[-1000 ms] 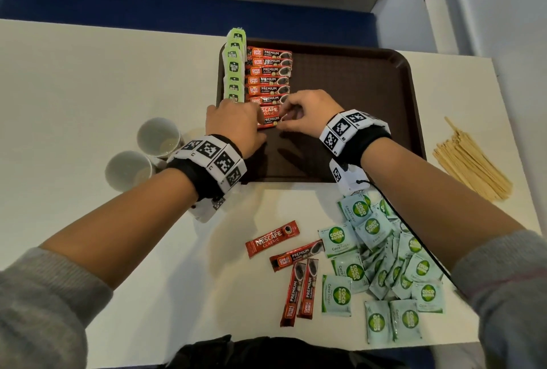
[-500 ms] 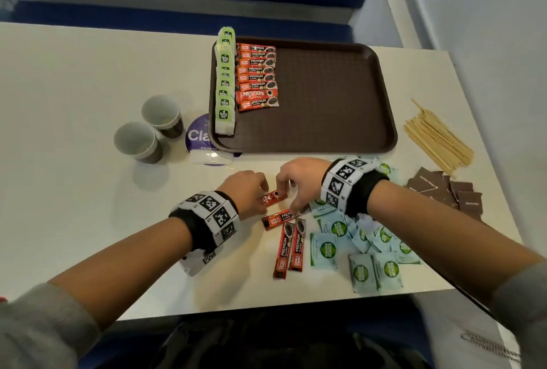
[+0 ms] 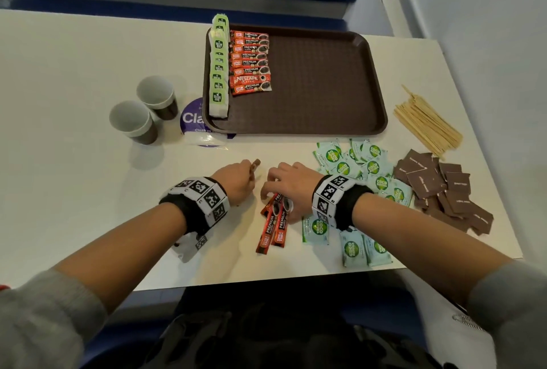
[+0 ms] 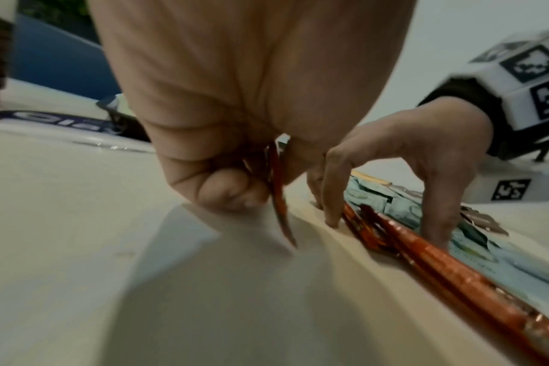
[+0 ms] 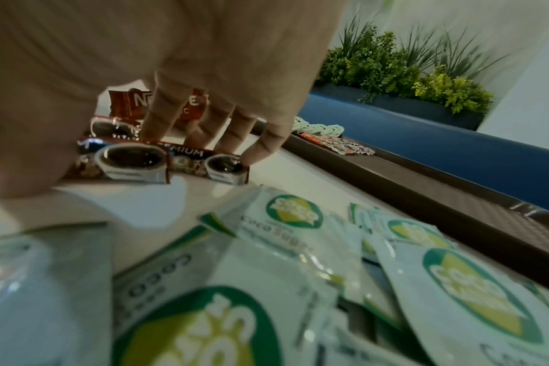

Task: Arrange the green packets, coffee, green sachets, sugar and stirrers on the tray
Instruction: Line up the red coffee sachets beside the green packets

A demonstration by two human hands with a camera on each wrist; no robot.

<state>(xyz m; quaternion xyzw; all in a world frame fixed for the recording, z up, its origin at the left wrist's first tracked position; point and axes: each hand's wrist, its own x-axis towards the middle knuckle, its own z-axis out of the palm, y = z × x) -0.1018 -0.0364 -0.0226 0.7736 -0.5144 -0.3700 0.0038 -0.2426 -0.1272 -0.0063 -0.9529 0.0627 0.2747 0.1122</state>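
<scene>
On the brown tray (image 3: 325, 87), a row of green packets (image 3: 219, 72) lines the left edge, with red coffee sticks (image 3: 250, 62) stacked beside it. My left hand (image 3: 248, 175) hovers at the table in front of the tray and pinches one red coffee stick (image 4: 276, 195) upright. My right hand (image 3: 275, 188) arches over several loose coffee sticks (image 3: 273, 226), fingertips (image 5: 254, 153) on one side and thumb on the other. Green sachets (image 3: 355, 167) lie in a heap under and beside the right wrist. Brown sugar packets (image 3: 438, 188) and wooden stirrers (image 3: 426, 123) lie to the right of the tray.
Two paper cups (image 3: 133, 121) stand left of the tray. A purple-lidded wipes pack (image 3: 195, 123) sits partly under the tray's near left corner. The right part of the tray is bare. A blue bench and plants (image 5: 392, 66) run behind the table.
Both hands have drawn back from the tray's coffee row to the loose sticks near me. The left hand has picked one stick up; the right hand has closed over the others.
</scene>
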